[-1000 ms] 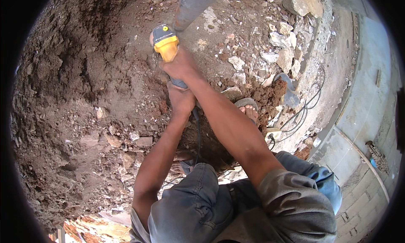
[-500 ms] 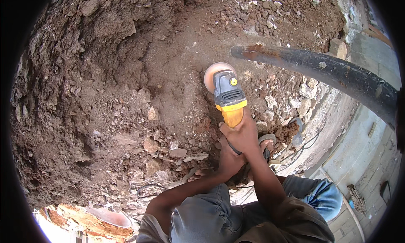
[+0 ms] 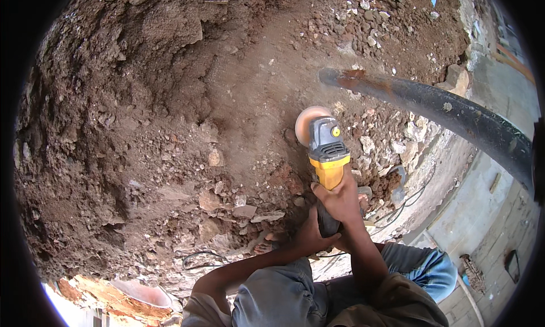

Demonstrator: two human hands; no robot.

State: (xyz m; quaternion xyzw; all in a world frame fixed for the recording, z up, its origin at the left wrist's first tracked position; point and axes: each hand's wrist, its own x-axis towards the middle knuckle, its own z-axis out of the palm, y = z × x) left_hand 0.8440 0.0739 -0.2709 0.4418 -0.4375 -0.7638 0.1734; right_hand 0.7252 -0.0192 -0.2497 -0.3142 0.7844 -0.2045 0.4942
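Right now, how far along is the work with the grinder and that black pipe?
Done: the black pipe lies exposed above the dug soil. In hand: both hands grip the yellow angle grinder, its disc raised but apart from the pipe. Left: no cut shows on the pipe; its rusty end looks intact.

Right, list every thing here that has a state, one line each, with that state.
Angle grinder: held in both hands, disc end pointing away from the person, above the soil.
Grinder disc: blurred, clear of the pipe.
Black pipe: rusty at its open end, lying across the rubble.
Right hand: gripping the yellow body.
Left hand: gripping the dark rear handle.
Black cable: loose on the ground.
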